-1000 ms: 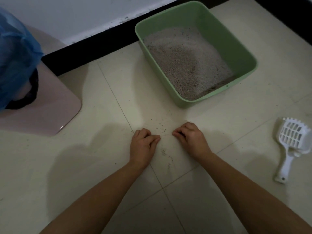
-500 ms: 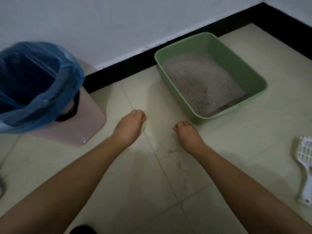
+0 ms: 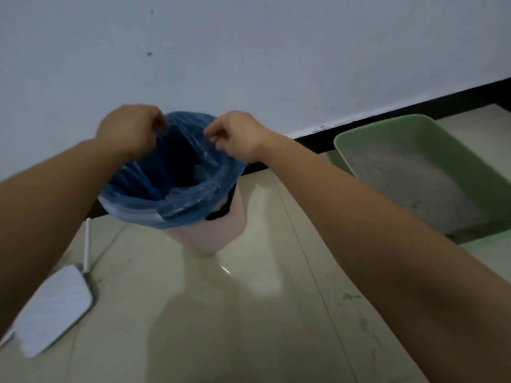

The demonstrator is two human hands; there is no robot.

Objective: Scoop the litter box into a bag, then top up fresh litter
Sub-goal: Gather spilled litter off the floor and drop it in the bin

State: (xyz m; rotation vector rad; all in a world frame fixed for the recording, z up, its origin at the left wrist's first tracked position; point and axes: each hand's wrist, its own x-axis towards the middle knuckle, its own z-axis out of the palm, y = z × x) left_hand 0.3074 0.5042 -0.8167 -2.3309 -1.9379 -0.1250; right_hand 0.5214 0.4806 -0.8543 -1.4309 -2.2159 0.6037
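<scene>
My left hand (image 3: 130,128) and my right hand (image 3: 237,136) hover over the open mouth of the blue bag (image 3: 171,205), which lines a pink bin (image 3: 210,236). The fingertips of both hands are pinched together, as around stray litter grains picked off the floor. The grains themselves are too small to make out. The green litter box (image 3: 470,161) stands on the floor to the right, against the wall, with grey litter (image 3: 409,183) inside it. The scoop is out of view.
A flat white mop head (image 3: 52,308) with a thin handle (image 3: 87,244) lies on the tiles at the lower left. A few dark specks (image 3: 362,322) dot the floor under my right forearm. The white wall with its black skirting runs close behind the bin.
Both hands rose from the scattered grains on the floor and moved left to above the bag. My view swung left, so the scoop left the frame.
</scene>
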